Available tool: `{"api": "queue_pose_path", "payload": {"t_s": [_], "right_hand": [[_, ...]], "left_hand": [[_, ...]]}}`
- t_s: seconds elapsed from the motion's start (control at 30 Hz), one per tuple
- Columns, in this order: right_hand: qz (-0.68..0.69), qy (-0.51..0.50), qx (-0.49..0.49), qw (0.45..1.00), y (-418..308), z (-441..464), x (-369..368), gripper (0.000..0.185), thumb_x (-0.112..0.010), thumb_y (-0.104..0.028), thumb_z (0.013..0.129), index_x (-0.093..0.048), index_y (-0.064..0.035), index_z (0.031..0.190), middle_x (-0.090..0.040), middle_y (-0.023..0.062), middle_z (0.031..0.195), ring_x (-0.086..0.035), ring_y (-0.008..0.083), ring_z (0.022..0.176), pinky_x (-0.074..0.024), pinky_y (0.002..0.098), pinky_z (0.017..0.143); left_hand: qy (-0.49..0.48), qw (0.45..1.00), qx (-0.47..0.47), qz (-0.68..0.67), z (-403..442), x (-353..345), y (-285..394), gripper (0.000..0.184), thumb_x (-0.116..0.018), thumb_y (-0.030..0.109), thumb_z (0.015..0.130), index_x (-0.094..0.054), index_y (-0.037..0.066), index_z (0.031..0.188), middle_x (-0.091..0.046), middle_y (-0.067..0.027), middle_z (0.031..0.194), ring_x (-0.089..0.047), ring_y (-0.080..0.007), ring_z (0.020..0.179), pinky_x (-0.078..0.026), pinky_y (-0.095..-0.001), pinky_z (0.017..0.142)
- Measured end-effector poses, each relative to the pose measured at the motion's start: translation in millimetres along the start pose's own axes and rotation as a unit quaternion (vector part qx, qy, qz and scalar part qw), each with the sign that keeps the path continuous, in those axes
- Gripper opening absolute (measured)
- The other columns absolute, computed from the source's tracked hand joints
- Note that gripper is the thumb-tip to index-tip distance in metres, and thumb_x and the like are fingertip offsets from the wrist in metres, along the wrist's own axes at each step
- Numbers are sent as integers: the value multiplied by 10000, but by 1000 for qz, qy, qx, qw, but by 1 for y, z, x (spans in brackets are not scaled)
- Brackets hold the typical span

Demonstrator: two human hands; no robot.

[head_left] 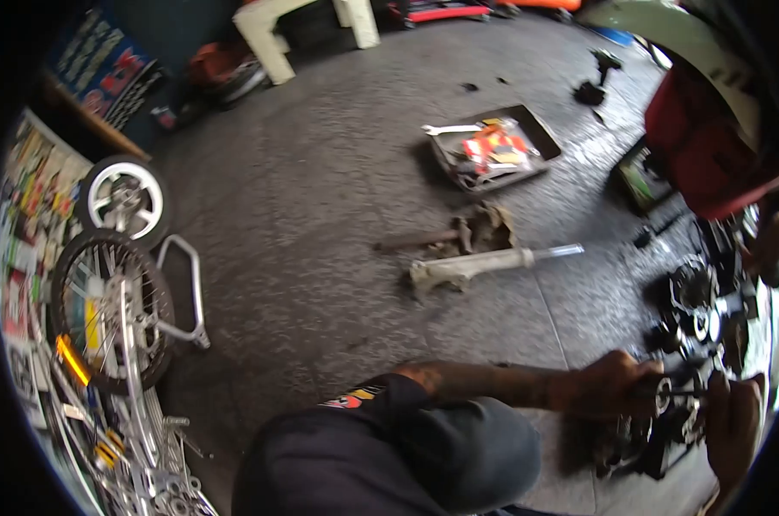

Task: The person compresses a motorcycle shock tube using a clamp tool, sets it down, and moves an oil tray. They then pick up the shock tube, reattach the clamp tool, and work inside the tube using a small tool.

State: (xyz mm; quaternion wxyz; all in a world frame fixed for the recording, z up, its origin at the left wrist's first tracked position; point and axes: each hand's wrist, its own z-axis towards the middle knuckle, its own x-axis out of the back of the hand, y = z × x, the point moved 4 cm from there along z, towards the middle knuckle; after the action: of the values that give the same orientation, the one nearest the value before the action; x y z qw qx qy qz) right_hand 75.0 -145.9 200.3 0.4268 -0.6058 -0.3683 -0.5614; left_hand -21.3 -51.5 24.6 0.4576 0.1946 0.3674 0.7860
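Neither of my own hands can be made out. A person [320, 456] in a dark shirt and dark cap [471, 451] bends at the bottom of the head view. That person's arm reaches right, and the fist [613, 380] is closed at a dark rod-like piece over metal parts [634, 439]. Beside it, near the right edge, another hand [733, 421] is closed at the same parts; it appears to belong to that person. What both hands grip is blurred. On the floor ahead lies a fork leg [475, 267] with a bright tube, beside a dirty second fork leg [484, 230].
A tray [544, 138] holds a wrench [454, 130] and colourful packets. Wheels [110, 314] and metal frames line the left side. A pale stool [269, 39] stands at the back. Engine parts [695, 284] and a red and pale-green object [695, 129] crowd the right.
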Motion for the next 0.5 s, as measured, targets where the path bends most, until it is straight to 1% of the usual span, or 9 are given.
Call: {"api": "queue_pose_path", "payload": {"t_s": [0.07,0.1,0.2,0.27,0.3,0.33,0.37,0.43,0.5], "right_hand": [[-16,2,-29,999,14,2,-8,205,-540,-185,920,-523,-2,829,-453,110,768,-451,234,676,-375,359,650],[-29,25,24,999,9,2,-10,198,-539,-180,919,-531,1,839,-460,110,773,-455,235,693,-378,356,653],[25,-66,-57,996,-12,5,0,235,-507,-202,934,-552,8,1030,-519,143,907,-495,253,868,-408,362,768],[27,-13,54,998,1,-2,-1,316,-444,-259,961,-528,16,1092,-525,164,992,-512,258,909,-418,358,801],[26,20,111,993,9,-6,-3,367,-405,-295,977,-517,23,1122,-528,173,1031,-520,257,927,-424,356,815],[98,27,64,993,19,-10,-12,409,-380,-320,984,-508,32,1146,-530,172,1032,-512,242,948,-413,359,838],[176,1,6,984,39,-12,-26,410,-379,-322,985,-512,31,1147,-533,169,1025,-507,242,960,-407,363,853],[94,76,-25,992,90,-29,-52,393,-392,-309,981,-526,16,1156,-524,157,1006,-520,247,904,-405,369,849],[47,108,-13,993,89,-27,-77,332,-414,-275,970,-548,15,879,-519,109,819,-479,214,740,-380,371,708]], "left_hand": [[-5,1000,26,3,-1,7,-1,404,-719,236,737,-498,33,1009,-568,-111,613,-581,-262,517,-451,-333,515],[-20,999,44,-25,0,7,-2,391,-720,237,739,-494,39,988,-567,-110,614,-585,-263,520,-448,-337,512],[-32,997,39,-65,2,10,6,385,-719,261,748,-490,51,975,-567,-104,616,-595,-253,529,-436,-345,503],[-53,993,60,-84,7,12,4,329,-689,226,771,-530,51,1000,-588,-101,611,-593,-243,512,-460,-334,507],[-11,994,9,-106,5,10,-2,320,-682,216,784,-523,58,1012,-594,-73,605,-604,-208,512,-465,-320,503],[-9,995,10,-97,3,15,-5,320,-682,216,784,-523,58,1012,-594,-73,605,-604,-208,512,-465,-320,503],[-47,992,56,-104,-1,18,-10,421,-685,245,789,-494,49,1109,-592,-83,655,-588,-208,535,-453,-326,523],[-93,984,94,-117,-5,17,-16,524,-687,275,794,-464,41,1206,-590,-93,706,-572,-208,559,-440,-332,543],[-33,992,67,-97,-11,27,-19,566,-680,296,809,-436,37,1249,-567,-99,714,-528,-174,569,-434,-323,563]]}}
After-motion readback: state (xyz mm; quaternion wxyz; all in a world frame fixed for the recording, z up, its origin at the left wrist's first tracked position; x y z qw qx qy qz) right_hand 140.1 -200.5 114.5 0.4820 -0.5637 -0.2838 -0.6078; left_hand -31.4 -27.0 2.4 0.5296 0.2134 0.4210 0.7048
